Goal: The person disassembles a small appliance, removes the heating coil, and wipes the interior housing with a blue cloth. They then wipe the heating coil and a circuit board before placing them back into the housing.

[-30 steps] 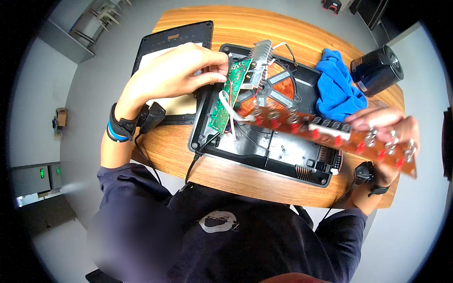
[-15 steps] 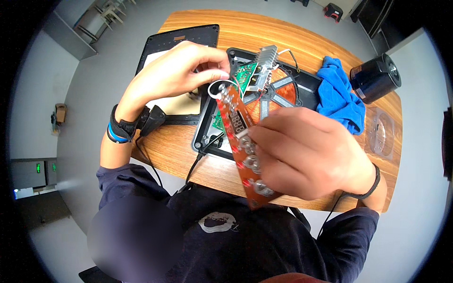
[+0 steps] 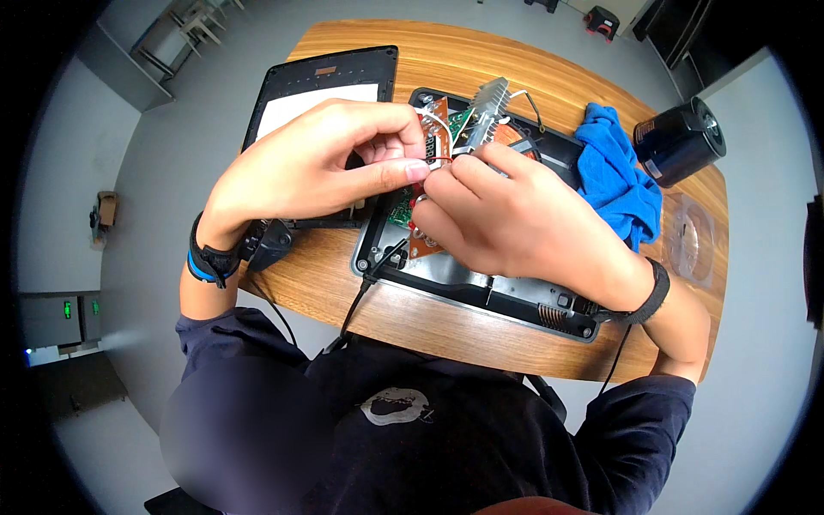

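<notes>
A long brown control board [image 3: 424, 249] with a small display and clear buttons lies slanted over the opened base of an induction cooker [image 3: 468, 290]. My left hand [image 3: 330, 159] is closed at the board's left edge, thumb beside its white connector [image 3: 434, 164]. Between my fingertips runs a thin red wire [image 3: 440, 158]. My right hand [image 3: 515, 210] pinches at the wire's right end and covers the board's middle. Behind it are a green circuit board [image 3: 461, 120], a finned heat sink [image 3: 491, 99] and part of a copper coil [image 3: 508, 137].
The cooker's dark top panel [image 3: 330, 75] lies at the left, with a pale sheet on it. To the right are a blue cloth [image 3: 614, 176], a black cylinder [image 3: 681, 142] and a clear plastic piece [image 3: 689, 240]. A black cable [image 3: 354, 305] crosses the table's front edge.
The control board has moved away from me, down over the cooker base. My right hand has shifted up and left, from the board's buttons to the wire beside my left hand.
</notes>
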Available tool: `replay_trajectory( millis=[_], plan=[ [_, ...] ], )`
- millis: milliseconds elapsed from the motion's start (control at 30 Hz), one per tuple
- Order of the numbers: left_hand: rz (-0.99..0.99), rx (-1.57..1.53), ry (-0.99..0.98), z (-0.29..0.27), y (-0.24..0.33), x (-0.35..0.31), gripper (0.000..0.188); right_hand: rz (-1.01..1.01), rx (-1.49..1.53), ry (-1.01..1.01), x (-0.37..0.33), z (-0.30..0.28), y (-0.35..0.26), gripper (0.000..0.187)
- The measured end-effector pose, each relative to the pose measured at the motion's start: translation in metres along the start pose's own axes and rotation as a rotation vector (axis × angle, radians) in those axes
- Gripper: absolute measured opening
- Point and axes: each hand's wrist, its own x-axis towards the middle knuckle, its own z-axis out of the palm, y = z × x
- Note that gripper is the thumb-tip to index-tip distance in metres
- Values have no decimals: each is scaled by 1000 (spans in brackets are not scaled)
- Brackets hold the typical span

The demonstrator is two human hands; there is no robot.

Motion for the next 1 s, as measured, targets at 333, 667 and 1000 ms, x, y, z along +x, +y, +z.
replay_trajectory(
  millis=[333, 667, 1000],
  plan=[
    [-138, 22, -47, 24, 16, -8, 73, 110, 239, 4, 2, 2, 9, 14],
    [-54, 103, -87, 18, 7, -28, 35, 224, 577, -177, 6, -4, 81, 28],
    [-36, 13, 8, 12, -1, -44, 21, -44, 697, -334, 46, 37, 85, 50]
  ],
)
